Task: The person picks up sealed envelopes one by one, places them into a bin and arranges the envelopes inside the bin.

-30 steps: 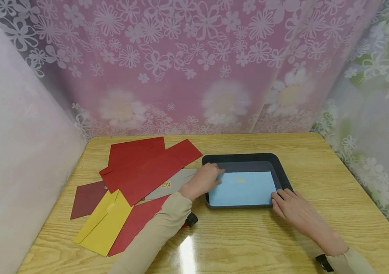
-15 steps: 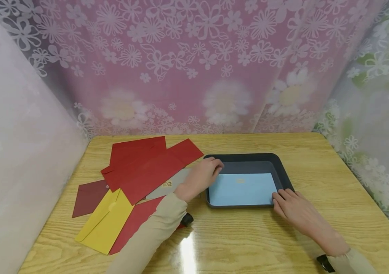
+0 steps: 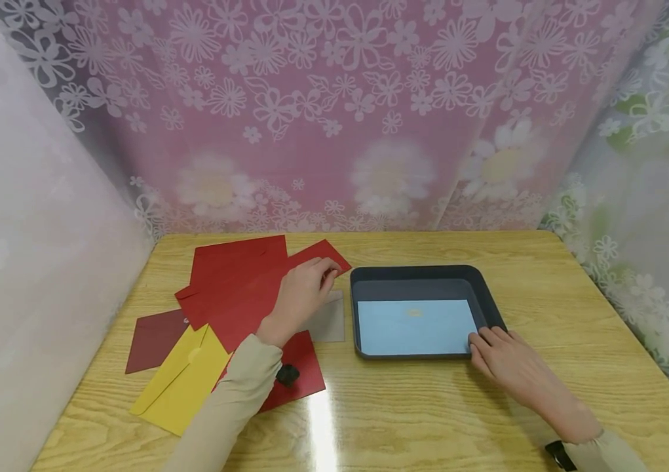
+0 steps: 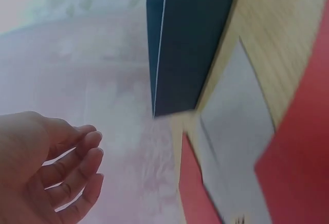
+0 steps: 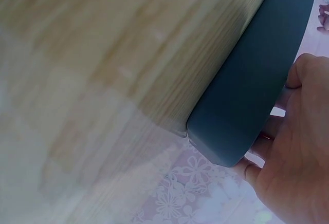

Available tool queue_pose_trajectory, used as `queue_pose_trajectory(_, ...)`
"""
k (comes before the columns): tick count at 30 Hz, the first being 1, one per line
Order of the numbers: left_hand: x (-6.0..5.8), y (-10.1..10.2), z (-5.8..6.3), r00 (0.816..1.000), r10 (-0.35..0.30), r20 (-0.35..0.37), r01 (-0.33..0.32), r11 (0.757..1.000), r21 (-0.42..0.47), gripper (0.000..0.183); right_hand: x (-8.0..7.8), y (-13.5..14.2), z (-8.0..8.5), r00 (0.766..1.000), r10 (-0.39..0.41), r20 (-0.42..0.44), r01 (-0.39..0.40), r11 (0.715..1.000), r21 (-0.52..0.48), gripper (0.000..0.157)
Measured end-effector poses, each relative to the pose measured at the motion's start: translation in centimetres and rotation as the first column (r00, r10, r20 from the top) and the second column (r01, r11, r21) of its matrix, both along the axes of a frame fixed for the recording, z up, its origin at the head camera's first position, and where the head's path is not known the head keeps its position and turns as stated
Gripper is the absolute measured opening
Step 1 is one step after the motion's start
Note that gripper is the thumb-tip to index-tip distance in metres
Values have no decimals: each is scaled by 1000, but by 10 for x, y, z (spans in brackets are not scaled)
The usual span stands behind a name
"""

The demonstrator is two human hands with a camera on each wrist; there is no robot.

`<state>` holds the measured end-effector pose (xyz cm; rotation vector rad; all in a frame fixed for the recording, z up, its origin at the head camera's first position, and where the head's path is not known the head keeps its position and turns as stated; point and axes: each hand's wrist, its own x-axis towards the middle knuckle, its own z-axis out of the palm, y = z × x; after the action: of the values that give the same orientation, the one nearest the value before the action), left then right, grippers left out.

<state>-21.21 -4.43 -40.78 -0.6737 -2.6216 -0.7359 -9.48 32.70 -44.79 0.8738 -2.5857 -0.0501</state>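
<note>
A light blue envelope (image 3: 413, 331) lies flat in the dark grey tray (image 3: 417, 272), against its near side. My right hand (image 3: 505, 360) grips the tray's near right corner, fingers over the rim; the right wrist view shows the tray's outer wall (image 5: 241, 85) beside that hand. Left of the tray, my left hand (image 3: 301, 292) hovers above the long red envelope (image 3: 240, 298) and the grey envelope (image 3: 331, 322). Its fingers are loosely bent with nothing between them, as the left wrist view also shows the hand (image 4: 46, 167).
Around the left hand lie a red envelope (image 3: 246, 255) at the back, a maroon one (image 3: 154, 341), a yellow one (image 3: 183, 373) and a red one (image 3: 305, 370) in front, overlapping. Wooden table surface (image 3: 564, 308) stretches right of the tray. Flowered curtains (image 3: 334, 131) stand behind.
My left hand has left the blue envelope in the tray and moved left over the pile. The envelope's far edge has shifted slightly nearer. My right hand stays on the tray's corner.
</note>
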Motion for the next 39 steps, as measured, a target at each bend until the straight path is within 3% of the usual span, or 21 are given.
queue_pose_trajectory(14,5,-93,5,984,166,67,-170,984,60,16,2,4,-4,1000,-11,22,11,1000,9,23)
queue_pose_trajectory(19,6,-122,-2,975,208,81,-211,977,29,17,2,4,-4,1000,-11,24,11,1000,3,25)
queue_pose_trajectory(22,8,-136,-9,964,232,126,-232,973,-19,19,2,4,-4,1000,-13,24,13,1000,1,25)
queue_pose_trajectory(32,18,-163,-22,893,296,339,-241,950,-197,51,1,1,-3,1000,-5,4,5,1000,0,22)
queue_pose_trajectory(35,20,-166,-24,884,302,356,-236,947,-217,59,1,1,-3,1000,-9,3,9,1000,2,20)
queue_pose_trajectory(39,20,-169,-26,886,298,355,-227,947,-228,66,0,2,-4,1000,-16,5,16,1000,9,19)
